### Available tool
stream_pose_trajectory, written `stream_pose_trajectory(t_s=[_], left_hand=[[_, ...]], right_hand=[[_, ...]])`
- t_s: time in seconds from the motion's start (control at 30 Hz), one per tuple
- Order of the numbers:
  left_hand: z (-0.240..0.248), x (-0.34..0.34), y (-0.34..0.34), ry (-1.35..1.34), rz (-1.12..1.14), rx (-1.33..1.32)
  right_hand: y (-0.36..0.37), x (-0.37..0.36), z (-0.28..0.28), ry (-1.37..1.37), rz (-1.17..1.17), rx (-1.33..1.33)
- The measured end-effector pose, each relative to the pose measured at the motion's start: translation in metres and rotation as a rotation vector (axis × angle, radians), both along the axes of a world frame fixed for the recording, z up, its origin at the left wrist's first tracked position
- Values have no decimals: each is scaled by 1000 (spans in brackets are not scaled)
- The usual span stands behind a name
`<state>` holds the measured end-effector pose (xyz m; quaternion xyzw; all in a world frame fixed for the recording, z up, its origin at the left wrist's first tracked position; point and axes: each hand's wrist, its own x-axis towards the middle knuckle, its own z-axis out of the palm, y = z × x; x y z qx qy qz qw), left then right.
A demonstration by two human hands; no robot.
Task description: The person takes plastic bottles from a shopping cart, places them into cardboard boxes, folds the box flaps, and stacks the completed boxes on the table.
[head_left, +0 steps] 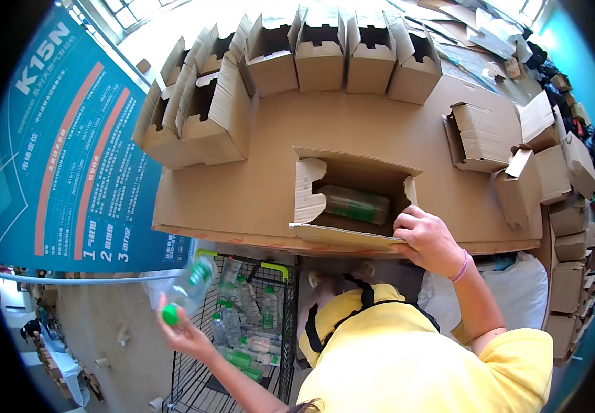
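My left hand is closed round the capped end of a clear plastic bottle with a green cap and green label. It is held to the left of the table, blurred by motion. My right hand grips the near right corner of an open cardboard box at the table's front edge. Inside that box another clear bottle with a green label lies on its side. Below, by my left forearm, a black wire shopping cart holds several similar bottles.
Several open cardboard boxes stand in a curve along the cardboard-topped table's far and left edges. More boxes lie tilted at the right. A blue banner stands at the left. Stacked boxes line the right wall.
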<state>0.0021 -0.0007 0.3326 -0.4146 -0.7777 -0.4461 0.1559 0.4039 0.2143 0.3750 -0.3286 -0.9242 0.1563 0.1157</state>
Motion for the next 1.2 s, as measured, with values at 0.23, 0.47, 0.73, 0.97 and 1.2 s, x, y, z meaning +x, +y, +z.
stream_pose_trajectory(t_s=[0.23,0.47,0.73,0.97,1.2], left_hand=[[130,77,142,-85,-688,342],[125,183,239,160,-1206,-390],[31,262,291,703,-1450,-1419],[-25,279,310,603,-1477,-1679],[-32,259,299,358,-1534,-1684]], right_hand=[[-5,8,-7,151,-43,82],[-6,27,-13,302,-45,125],[2,33,-25,407,21,89],[7,37,-34,443,46,77],[10,34,-32,460,93,52]])
